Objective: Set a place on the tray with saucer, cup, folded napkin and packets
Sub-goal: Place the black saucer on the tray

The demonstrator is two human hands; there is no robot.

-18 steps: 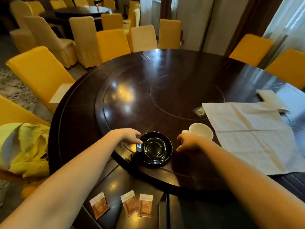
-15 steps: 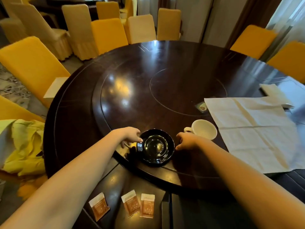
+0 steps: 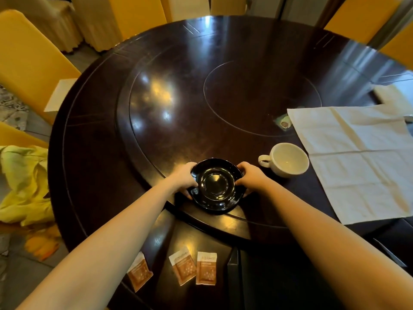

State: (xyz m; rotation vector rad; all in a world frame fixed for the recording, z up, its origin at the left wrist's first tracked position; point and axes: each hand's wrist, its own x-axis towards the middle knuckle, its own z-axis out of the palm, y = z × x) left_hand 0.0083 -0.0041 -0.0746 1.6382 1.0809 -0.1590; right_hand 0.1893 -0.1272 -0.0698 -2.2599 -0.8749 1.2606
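Two bare hands now clasp the glossy black round saucer (image 3: 216,186), one on each side. Half a second ago the left hand (image 3: 183,179) only touched its left edge and the right hand (image 3: 250,177) rested apart from it, near the cup. Both sets of fingers are curled onto the rim, so the saucer looks gripped and ready to lift; whether it has left the surface is hard to tell from this angle. That suggests the first item is about to be carried to its place.

The saucer sits at the near edge of the raised dark turntable on the round dark wooden desk (image 3: 93,153). It holds nothing. A cream ceramic cup (image 3: 288,159) stands just right of it, handle pointing left, and appears empty. Beyond the cup lies a large unfolded white cloth napkin (image 3: 362,162). Three small orange-and-white paper packets (image 3: 206,268) lie flat on the desk near the person. No tray is clearly visible.
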